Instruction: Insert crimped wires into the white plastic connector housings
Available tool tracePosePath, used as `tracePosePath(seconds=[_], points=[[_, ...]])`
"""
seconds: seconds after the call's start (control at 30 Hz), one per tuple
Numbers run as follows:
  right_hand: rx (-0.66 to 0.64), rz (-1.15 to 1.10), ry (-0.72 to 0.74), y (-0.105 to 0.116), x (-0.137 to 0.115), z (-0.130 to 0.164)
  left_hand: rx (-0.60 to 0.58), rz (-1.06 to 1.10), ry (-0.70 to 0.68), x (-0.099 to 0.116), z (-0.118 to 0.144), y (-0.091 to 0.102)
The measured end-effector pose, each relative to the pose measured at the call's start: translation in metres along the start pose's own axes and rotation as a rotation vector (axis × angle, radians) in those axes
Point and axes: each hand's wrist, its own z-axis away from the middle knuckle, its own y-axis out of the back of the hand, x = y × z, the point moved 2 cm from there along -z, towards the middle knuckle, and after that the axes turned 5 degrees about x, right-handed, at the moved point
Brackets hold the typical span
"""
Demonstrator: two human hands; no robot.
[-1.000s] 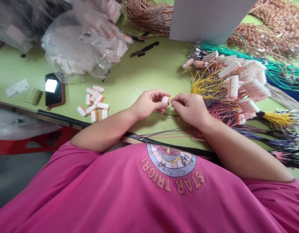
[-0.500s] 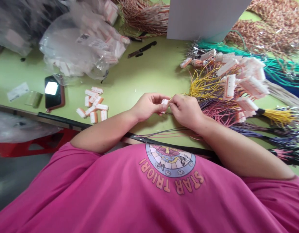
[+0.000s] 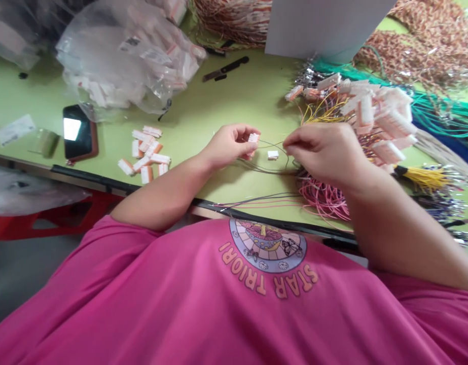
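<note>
Left hand pinched shut on a small white connector, held just above the green table. Right hand closed, fingertips pinching a thin dark wire that runs toward the connector; gap between the two hands. A second small white connector piece sits in that gap, right of the held connector; cannot tell if it lies on the table or hangs on the wire. More thin wires trail from below the connector toward the table edge. Right of the connector, behind the right hand: heap of finished harnesses with yellow, pink and purple leads. Left of the connector: loose pile of white connectors, farther left a phone. Up-left of the connector: clear plastic bag of parts. Black knife-like tool lies above the connector, near a white board
</note>
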Motion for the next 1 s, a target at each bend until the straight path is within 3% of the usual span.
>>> tracePosePath(seconds=[0.13, 0.27, 0.4, 0.57, 0.73, 0.87, 1.0], points=[[-0.309, 0.081, 0.146, 0.002, -0.011, 0.014, 0.018, -0.011, -0.001, 0.001, 0.001, 0.001], [-0.474, 0.372, 0.116, -0.013, -0.006, 0.022, 0.009, -0.02, -0.014, 0.005, 0.003, 0.004], [-0.464, 0.523, 0.082, -0.021, -0.006, 0.022, 0.014, 0.004, 0.0, 0.006, 0.003, 0.006], [-0.429, 0.618, 0.27, -0.038, -0.019, 0.021, 0.008, 0.026, 0.018, 0.004, 0.002, 0.005], [-0.435, 0.652, 0.309, -0.046, -0.017, 0.019, 0.01, 0.036, 0.029, 0.004, 0.002, 0.005], [-0.41, 0.669, 0.252, -0.043, -0.017, 0.015, -0.002, 0.035, 0.035, 0.003, 0.001, 0.005], [-0.489, 0.685, 0.201, -0.043, -0.022, 0.012, -0.01, 0.04, 0.034, 0.001, 0.0, 0.005]])
